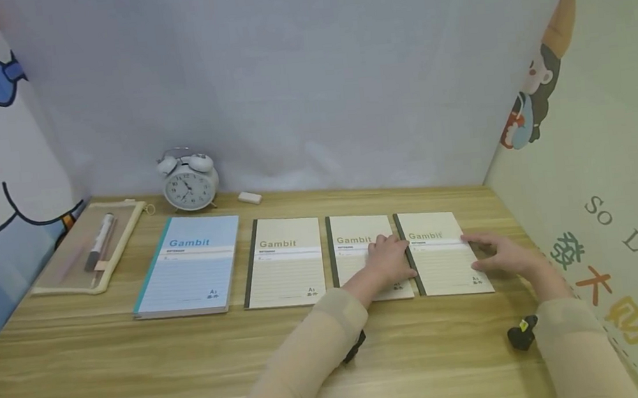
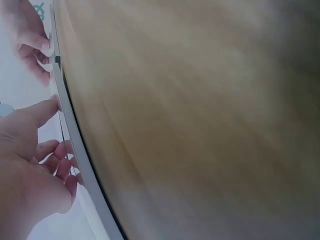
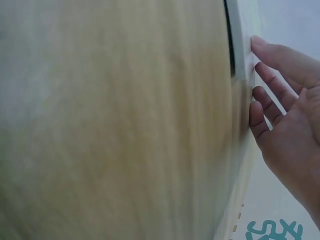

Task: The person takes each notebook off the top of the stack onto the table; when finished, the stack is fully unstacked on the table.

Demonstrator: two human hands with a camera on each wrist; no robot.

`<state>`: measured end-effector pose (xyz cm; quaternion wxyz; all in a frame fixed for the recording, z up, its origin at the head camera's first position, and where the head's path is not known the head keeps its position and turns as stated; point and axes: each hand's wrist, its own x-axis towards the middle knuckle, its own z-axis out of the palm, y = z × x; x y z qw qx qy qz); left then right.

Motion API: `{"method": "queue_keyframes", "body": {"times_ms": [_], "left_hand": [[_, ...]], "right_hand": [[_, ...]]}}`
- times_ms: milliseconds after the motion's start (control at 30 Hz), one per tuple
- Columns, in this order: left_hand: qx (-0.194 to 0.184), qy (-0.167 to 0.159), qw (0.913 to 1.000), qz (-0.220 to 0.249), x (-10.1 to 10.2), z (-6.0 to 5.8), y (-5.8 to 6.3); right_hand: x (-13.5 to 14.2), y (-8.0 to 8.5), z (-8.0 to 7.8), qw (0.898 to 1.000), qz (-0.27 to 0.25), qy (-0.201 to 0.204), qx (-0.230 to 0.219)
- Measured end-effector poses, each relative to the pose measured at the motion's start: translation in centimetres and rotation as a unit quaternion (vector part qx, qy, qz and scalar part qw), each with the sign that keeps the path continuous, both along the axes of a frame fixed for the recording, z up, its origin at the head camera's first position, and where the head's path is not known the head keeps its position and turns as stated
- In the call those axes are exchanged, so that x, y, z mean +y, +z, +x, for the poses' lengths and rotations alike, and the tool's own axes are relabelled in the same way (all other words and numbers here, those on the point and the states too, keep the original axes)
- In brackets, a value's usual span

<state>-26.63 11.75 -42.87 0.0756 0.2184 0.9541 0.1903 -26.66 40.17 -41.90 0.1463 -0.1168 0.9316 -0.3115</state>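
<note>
A cream Gambit notebook (image 1: pixel 442 257) with a dark spine lies at the right end of a row. My left hand (image 1: pixel 387 261) rests over the neighbouring cream notebook (image 1: pixel 350 227), its thumb and fingertips along the right one's spine. At the right notebook's other long edge is my right hand (image 1: pixel 503 257), thumb and fingers spread along that side. Seen from the right wrist, the right thumb (image 3: pixel 262 46) is at the notebook's edge while the other fingers are loosely bent. From the left wrist, the left hand (image 2: pixel 30 155) has relaxed fingers beside the notebook edges.
Further left lie a third cream notebook (image 1: pixel 286 272) and a thicker blue notebook (image 1: pixel 190 269). A zip pouch (image 1: pixel 71 261) holding a marker (image 1: pixel 104 235) sits at the far left. Behind stand a white alarm clock (image 1: pixel 189 184) and an eraser (image 1: pixel 250 198). Walls border the table (image 1: pixel 198 377).
</note>
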Motion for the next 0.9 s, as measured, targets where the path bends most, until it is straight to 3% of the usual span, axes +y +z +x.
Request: {"method": "queue_keyframes", "body": {"times_ms": [267, 500, 600, 900], "left_hand": [[-0.011, -0.027, 0.9995, 0.010, -0.9, -0.1, 0.3], [-0.011, -0.052, 0.9984, 0.020, -2.4, -0.1, 1.0], [-0.007, -0.059, 0.9980, 0.021, -3.1, 0.0, 2.0], [0.014, -0.103, 0.9943, 0.024, -6.0, 0.5, 6.4]], "right_hand": [[-0.3, 0.1, -0.1, 1.000, 0.019, 0.001, 0.004], [-0.8, 1.3, 0.2, 0.999, 0.033, 0.010, 0.017], [-1.2, 2.2, 0.3, 0.999, 0.039, 0.011, 0.029], [-3.5, 4.9, 0.2, 0.995, 0.058, 0.012, 0.081]]}}
